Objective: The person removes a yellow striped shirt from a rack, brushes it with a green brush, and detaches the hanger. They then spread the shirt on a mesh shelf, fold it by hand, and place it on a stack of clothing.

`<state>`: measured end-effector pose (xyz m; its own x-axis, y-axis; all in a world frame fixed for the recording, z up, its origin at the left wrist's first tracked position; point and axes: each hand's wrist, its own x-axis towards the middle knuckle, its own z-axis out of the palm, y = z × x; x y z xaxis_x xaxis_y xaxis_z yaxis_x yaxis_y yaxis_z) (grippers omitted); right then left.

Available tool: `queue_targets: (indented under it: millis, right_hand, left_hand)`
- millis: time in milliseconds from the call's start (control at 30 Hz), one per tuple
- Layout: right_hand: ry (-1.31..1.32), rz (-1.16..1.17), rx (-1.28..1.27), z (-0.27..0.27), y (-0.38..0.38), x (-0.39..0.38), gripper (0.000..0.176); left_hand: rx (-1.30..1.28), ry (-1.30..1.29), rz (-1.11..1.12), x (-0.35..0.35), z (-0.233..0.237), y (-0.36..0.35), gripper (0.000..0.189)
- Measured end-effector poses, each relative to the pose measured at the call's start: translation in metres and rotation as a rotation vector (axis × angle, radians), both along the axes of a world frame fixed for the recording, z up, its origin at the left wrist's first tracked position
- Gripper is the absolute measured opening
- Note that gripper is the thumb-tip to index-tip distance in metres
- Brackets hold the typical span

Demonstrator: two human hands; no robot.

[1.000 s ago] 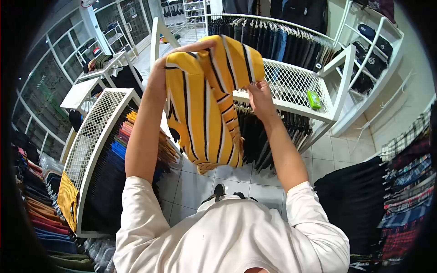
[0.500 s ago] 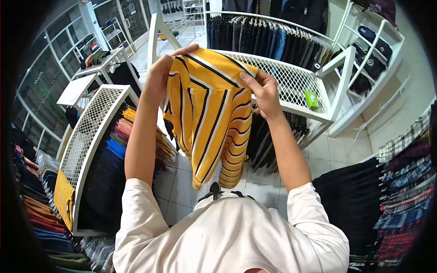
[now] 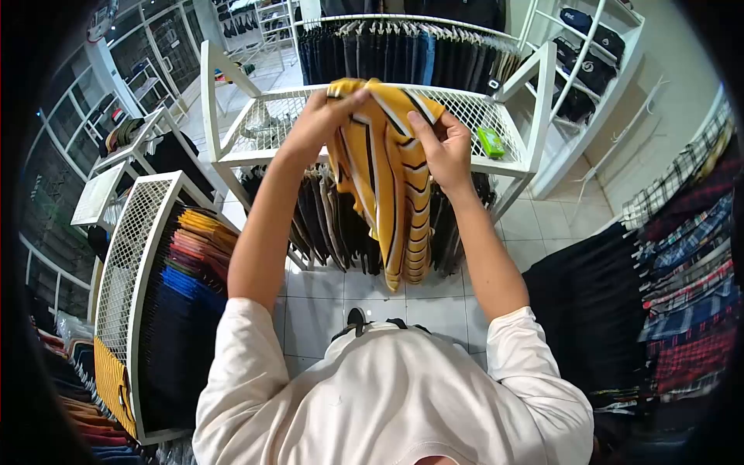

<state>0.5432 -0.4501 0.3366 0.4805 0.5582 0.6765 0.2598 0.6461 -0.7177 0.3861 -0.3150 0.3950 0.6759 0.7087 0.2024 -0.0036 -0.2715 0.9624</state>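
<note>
A yellow shirt (image 3: 387,170) with black and white stripes hangs in folds from both hands, in front of the white mesh-topped rack. My left hand (image 3: 319,125) is closed on its upper left edge, fingers bunching the cloth. My right hand (image 3: 447,151) pinches the upper right corner, thumb on the near side and fingers mostly behind. The lower part of the shirt dangles free above the floor, narrowing to a point, with curved stripes along its right side.
Dark trousers (image 3: 322,217) hang under the mesh rack (image 3: 508,124), which bears a bright green packet (image 3: 490,142). At left stands another mesh-topped rack (image 3: 139,256) of coloured clothes with a yellow striped cloth (image 3: 115,384) on its end. Plaid shirts (image 3: 690,310) hang at right.
My left hand has moved right, closer to my right hand, and the shirt has gathered into narrower folds. The view has shifted toward the mesh rack, showing more of it behind the shirt.
</note>
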Motion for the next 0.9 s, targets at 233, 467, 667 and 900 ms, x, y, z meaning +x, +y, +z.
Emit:
queue_targets:
  millis: [233, 467, 667, 900]
  right_hand:
    - [-0.001, 0.215, -0.202, -0.067, -0.007, 0.024, 0.028]
    - [-0.081, 0.356, -0.687, -0.114, -0.003, 0.028, 0.034]
    - [-0.142, 0.257, -0.669, -0.160, -0.004, 0.032, 0.040]
    - [-0.221, 0.073, -0.801, -0.202, -0.040, 0.081, 0.019]
  left_hand:
    - [0.266, -0.169, -0.297, 0.041, 0.053, 0.016, 0.045]
    - [0.243, -0.270, -0.298, 0.028, 0.077, 0.068, 0.039]
    - [0.110, -0.487, -0.256, -0.003, 0.108, 0.075, 0.030]
    - [0.121, -0.542, -0.169, -0.064, 0.099, 0.184, 0.036]
